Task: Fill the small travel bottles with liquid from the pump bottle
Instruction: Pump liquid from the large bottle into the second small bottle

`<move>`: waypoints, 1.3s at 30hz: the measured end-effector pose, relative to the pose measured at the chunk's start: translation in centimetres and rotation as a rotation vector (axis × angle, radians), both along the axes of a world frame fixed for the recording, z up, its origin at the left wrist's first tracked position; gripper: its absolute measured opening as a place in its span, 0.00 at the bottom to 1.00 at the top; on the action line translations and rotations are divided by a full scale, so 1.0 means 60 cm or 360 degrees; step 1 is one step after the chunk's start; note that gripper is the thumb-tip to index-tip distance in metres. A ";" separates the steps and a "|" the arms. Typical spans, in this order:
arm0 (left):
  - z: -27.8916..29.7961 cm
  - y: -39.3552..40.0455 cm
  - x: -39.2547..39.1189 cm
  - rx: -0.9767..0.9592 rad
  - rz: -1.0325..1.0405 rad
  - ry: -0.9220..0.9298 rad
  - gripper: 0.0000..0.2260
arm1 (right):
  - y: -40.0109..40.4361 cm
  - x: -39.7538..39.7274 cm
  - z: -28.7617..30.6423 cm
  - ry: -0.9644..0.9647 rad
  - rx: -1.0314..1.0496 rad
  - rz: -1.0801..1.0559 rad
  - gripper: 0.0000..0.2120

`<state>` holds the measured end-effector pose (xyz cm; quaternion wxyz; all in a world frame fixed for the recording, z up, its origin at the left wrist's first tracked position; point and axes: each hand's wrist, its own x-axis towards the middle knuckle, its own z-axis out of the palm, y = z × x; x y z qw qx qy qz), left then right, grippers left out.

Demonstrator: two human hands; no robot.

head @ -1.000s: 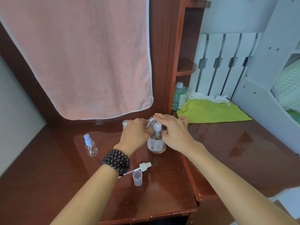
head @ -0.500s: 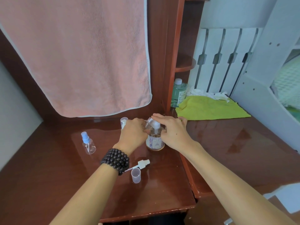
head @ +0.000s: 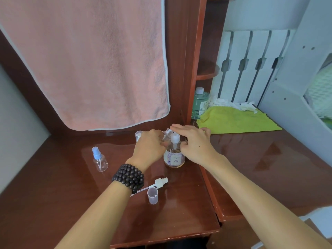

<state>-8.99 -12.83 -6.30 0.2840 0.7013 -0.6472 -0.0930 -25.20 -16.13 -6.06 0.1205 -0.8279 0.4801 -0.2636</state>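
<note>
My left hand (head: 150,146) grasps a small clear travel bottle (head: 166,136), tilted so its threaded neck points at the white pump head of the pump bottle (head: 173,155); my fingers curl round the little bottle and hide most of it. My right hand (head: 194,142) is flat over the pump, fingers straight, pressing on its top, with the thumb tucked near the pump bottle's shoulder. The pump bottle stands upright on the worktop (head: 179,209), between my two hands, with a pale label on its front.

Left of it, well apart, a second travel bottle with a blue spray top (head: 99,159) stands upright. Nearer me, a loose white spray head (head: 159,182) with its thin tube lies on its side, and just beside it a small translucent cap (head: 152,195) stands open end up. Behind my left hand another small white-topped container (head: 138,135) peeks out; I cannot tell what it is. A dark bead bracelet (head: 129,177) wraps my left wrist.
</note>
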 end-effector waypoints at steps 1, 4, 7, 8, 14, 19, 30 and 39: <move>0.000 0.000 -0.001 0.0010 0.0002 -0.0003 0.04 | -0.002 0.001 -0.003 -0.0005 -0.0004 -0.0012 0.34; -0.004 0.000 -0.002 0.0041 -0.0010 0.0005 0.05 | -0.005 0.002 -0.012 -0.0010 -0.0016 -0.0025 0.34; -0.001 0.002 0.000 0.0078 -0.0013 0.0042 0.07 | -0.006 0.002 -0.007 -0.0008 0.0012 -0.0008 0.32; 0.002 0.004 0.002 0.0076 -0.0019 0.0056 0.06 | -0.006 0.003 -0.001 -0.0016 0.0029 0.0005 0.31; 0.018 0.003 0.003 0.0012 0.0004 0.0006 0.05 | -0.002 0.001 0.020 0.0043 0.0023 0.0051 0.33; 0.014 0.005 0.001 0.0017 -0.0006 0.0003 0.05 | 0.001 0.001 0.006 0.0008 0.0010 0.0038 0.34; 0.000 0.008 -0.006 0.0077 0.0011 0.0031 0.06 | 0.008 0.001 -0.003 -0.0030 0.0074 0.0026 0.31; 0.005 0.003 0.000 -0.0017 -0.0018 -0.0012 0.03 | 0.002 -0.002 0.004 0.0039 -0.0001 0.0063 0.34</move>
